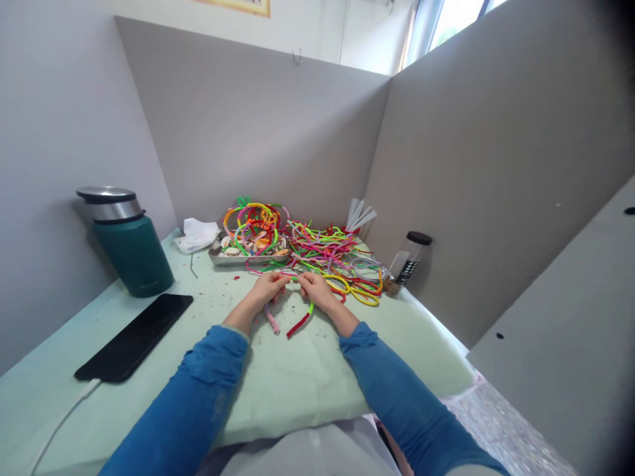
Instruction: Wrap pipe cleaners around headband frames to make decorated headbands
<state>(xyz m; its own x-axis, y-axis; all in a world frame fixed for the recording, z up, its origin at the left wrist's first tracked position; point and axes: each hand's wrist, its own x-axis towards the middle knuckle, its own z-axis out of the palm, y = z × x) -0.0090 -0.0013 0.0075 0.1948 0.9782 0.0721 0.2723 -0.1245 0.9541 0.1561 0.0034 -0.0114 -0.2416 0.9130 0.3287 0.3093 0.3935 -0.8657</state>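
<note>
Pipe cleaner (298, 325) in two-handed grip (316, 289)

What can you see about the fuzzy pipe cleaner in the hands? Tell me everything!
The pipe cleaner looks soft and fuzzy. It shows green between the fingertips, pink at one end, and bright green then red at the other. The left hand and right hand pinch it, hiding parts. Its two ends hang apart, toward the person, above or on the table; I can't tell which.
</note>
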